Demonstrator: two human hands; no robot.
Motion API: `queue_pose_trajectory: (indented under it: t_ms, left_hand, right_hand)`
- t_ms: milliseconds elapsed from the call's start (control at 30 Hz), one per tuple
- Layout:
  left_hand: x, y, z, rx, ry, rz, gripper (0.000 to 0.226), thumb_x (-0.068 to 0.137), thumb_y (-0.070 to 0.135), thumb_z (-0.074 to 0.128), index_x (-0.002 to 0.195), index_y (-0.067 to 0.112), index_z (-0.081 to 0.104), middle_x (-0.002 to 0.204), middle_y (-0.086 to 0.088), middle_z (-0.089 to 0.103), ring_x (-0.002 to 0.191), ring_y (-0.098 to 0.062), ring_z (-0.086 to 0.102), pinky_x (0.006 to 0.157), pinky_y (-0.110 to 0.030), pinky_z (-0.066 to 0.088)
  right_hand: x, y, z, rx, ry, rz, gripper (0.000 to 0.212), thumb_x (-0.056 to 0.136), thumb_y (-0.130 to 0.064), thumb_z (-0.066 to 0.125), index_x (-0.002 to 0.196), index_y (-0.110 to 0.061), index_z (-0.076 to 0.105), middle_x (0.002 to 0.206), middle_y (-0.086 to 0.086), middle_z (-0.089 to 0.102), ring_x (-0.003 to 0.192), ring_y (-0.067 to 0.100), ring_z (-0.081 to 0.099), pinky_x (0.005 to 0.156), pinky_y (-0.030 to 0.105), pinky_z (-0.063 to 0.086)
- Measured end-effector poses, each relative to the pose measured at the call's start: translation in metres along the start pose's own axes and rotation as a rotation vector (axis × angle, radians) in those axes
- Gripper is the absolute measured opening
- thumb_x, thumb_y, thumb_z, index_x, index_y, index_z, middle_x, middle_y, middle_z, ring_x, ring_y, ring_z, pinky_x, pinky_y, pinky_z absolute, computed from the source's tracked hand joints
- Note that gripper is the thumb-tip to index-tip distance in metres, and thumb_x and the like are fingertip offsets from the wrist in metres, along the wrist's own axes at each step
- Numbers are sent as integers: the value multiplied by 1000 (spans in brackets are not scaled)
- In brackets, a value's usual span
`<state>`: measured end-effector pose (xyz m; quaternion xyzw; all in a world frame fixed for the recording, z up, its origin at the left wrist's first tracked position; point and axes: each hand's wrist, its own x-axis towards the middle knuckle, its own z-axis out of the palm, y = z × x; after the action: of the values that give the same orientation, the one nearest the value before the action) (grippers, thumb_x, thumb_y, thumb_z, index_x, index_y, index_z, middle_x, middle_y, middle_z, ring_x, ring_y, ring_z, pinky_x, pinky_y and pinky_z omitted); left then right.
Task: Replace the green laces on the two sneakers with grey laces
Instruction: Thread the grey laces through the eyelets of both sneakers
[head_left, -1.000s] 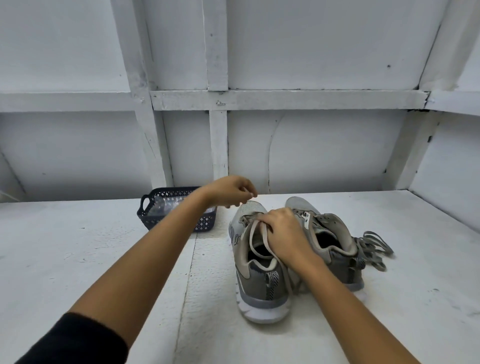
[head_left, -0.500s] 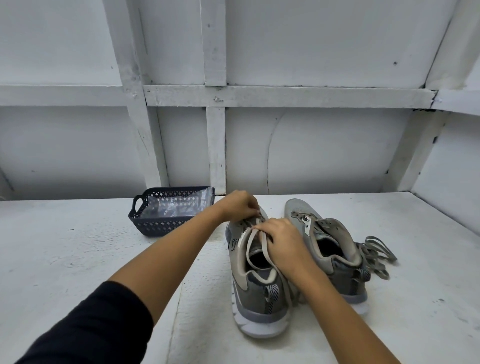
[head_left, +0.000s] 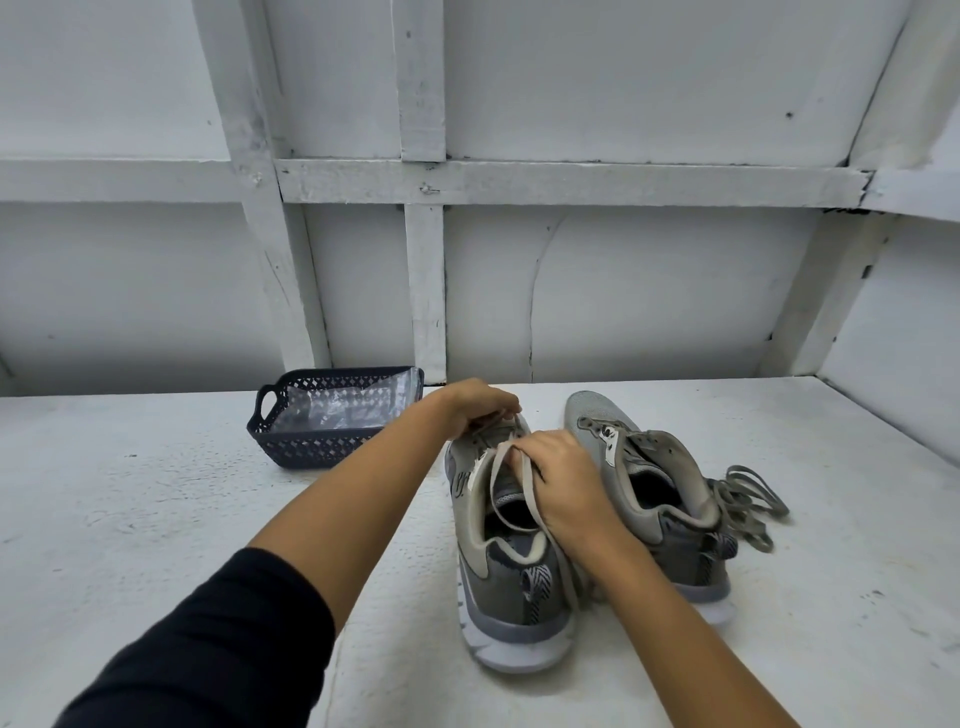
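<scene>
Two grey-olive sneakers stand side by side, toes pointing away from me. My left hand (head_left: 475, 408) is curled over the toe end of the left sneaker (head_left: 501, 587) and pinches a pale lace (head_left: 496, 480) at the eyelets. My right hand (head_left: 563, 486) grips the same lace over the tongue, and a loop of it hangs down into the shoe opening. The right sneaker (head_left: 657, 499) shows no lace in its eyelets. A loose pile of greenish-grey laces (head_left: 748, 501) lies on the surface to the right of that shoe.
A dark blue plastic basket (head_left: 311, 447) with a clear plastic bag inside sits at the back left, near my left forearm. The white painted surface (head_left: 156, 519) ends at a white framed wall behind and a side wall on the right.
My left hand dropped from above the toe onto the left sneaker's eyelets and took hold of the lace. The view shifted a little; my right hand stayed on the lace.
</scene>
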<state>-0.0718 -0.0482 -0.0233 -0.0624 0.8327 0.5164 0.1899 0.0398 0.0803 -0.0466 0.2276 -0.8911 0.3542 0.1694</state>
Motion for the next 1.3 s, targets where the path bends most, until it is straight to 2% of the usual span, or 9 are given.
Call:
queue_pose_trajectory:
  t_ms: [133,267,400,567,700,800,1000,1167,1300]
  left_hand:
    - [-1,1,4,62,3,2,20,81,18,64,63,10,60,73,-10,56,57,-20,49,52,-23,40]
    - [-1,0,5,168,66,30,20,82,27,69,76,9,61,68,-6,55,57,-18,49,55,-23,40]
    - [0,-5,2,70,60,111,15,93,23,54,93,8,53,73,-4,56,60,-14,45,57,-23,37]
    - [-3,-12,-1,-112,55,146,19,98,20,42,82,16,51,81,-1,59,65,-9,49,57,-21,37]
    - [-17,-21,-4,-379,195,231,24,99,23,43,81,16,55,78,-1,54,67,-12,50,60,-22,38]
    - [-41,-16,-7,-434,267,290,38,100,32,39,71,14,56,69,-1,54,63,-12,50,61,-25,38]
    - [-92,5,-3,-562,22,356,66,96,58,25,76,8,62,67,-6,66,63,-17,60,59,-28,45]
    - [-111,12,3,-648,-40,478,51,94,59,26,92,18,56,89,-3,71,98,-20,64,84,-36,44]
    - [-112,13,-1,-557,7,548,27,95,44,46,93,23,63,81,7,64,86,-12,57,80,-32,42]
  right_hand:
    - [-1,-2,3,44,93,-45,28,88,-22,45,73,-9,64,62,-23,42,89,14,39,74,19,27]
    - [0,-1,3,58,132,-128,36,87,-32,39,67,-11,61,61,-26,37,84,7,34,71,17,27]
    - [-2,-1,4,72,152,-166,38,87,-33,39,68,-11,63,61,-29,36,82,4,33,70,18,29]
    - [-1,-1,3,77,150,-142,43,85,-40,38,76,-11,67,65,-29,43,84,13,40,74,28,37]
    - [8,-5,-7,22,154,-75,31,91,-34,46,94,-16,71,83,-4,68,86,23,51,76,38,42]
    - [33,-18,-30,24,111,34,21,95,-31,52,95,-19,69,79,5,66,78,24,58,71,33,45]
    - [87,-52,-70,-8,103,42,23,93,-31,53,95,-16,70,87,7,70,86,25,64,81,37,51]
    - [105,-67,-82,-7,78,26,27,92,-27,52,88,-7,70,85,10,70,86,26,64,81,39,51]
    - [110,-69,-78,21,39,42,27,90,-24,54,85,-3,69,85,15,70,84,30,65,80,43,53]
